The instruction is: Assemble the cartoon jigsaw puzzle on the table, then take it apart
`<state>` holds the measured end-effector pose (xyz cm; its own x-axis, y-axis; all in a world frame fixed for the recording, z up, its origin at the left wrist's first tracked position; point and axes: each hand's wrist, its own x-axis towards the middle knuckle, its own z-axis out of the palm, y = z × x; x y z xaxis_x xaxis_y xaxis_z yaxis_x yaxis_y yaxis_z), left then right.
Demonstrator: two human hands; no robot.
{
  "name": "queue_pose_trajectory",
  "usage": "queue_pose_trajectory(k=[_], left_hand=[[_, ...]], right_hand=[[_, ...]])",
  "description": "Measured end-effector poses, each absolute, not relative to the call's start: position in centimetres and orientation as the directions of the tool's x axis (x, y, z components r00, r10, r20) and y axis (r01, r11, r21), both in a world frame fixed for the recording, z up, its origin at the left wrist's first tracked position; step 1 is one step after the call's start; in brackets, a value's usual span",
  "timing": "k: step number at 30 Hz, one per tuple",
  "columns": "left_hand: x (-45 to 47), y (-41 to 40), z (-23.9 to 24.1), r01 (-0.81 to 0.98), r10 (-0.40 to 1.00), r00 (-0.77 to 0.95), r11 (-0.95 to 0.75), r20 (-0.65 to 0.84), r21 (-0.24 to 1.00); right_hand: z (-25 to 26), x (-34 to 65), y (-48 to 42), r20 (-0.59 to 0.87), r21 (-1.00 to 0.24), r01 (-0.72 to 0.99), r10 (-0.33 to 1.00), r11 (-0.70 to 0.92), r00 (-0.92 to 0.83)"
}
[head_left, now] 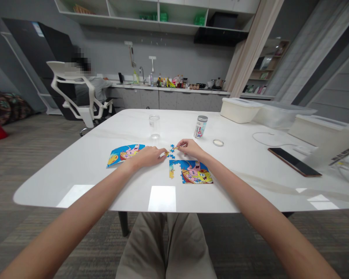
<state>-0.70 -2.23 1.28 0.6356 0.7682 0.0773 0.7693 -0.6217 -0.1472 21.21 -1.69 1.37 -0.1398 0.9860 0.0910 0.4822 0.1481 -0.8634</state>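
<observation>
A partly built cartoon jigsaw puzzle (192,172) lies on the white table (84,170) in front of me. A picture card (125,154) with the same cartoon lies to its left. A few loose blue and yellow pieces (171,152) sit just beyond the puzzle. My left hand (149,155) rests beside them, its fingertips pinched on a small yellow piece. My right hand (190,147) is closed in a pinch on a puzzle piece held just above the loose ones.
Behind the puzzle stand a clear glass (154,126), a lidded jar (200,126) and a small round lid (218,143). A phone (294,162), a white cable and lidded plastic boxes (240,109) fill the right side. Another person sits in a white office chair (75,99) far left.
</observation>
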Motion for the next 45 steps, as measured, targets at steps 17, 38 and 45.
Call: queue_pose_trajectory(k=[17, 38, 45], left_hand=[[-1.0, -2.0, 1.5, 0.788, 0.786, 0.612, -0.598, 0.083, -0.144], [-1.2, -1.8, 1.4, 0.836, 0.831, 0.547, -0.536, 0.103, -0.117], [-1.5, -1.6, 1.5, 0.845, 0.84, 0.533, -0.522, 0.1, -0.116]], right_hand=[[0.8, 21.3, -1.2, 0.099, -0.89, 0.427, 0.982, 0.159, -0.16], [0.4, 21.9, -0.9, 0.143, -0.776, 0.561, 0.946, 0.289, -0.289], [0.9, 23.7, -0.8, 0.275, -0.364, 0.827, 0.897, 0.429, -0.345]])
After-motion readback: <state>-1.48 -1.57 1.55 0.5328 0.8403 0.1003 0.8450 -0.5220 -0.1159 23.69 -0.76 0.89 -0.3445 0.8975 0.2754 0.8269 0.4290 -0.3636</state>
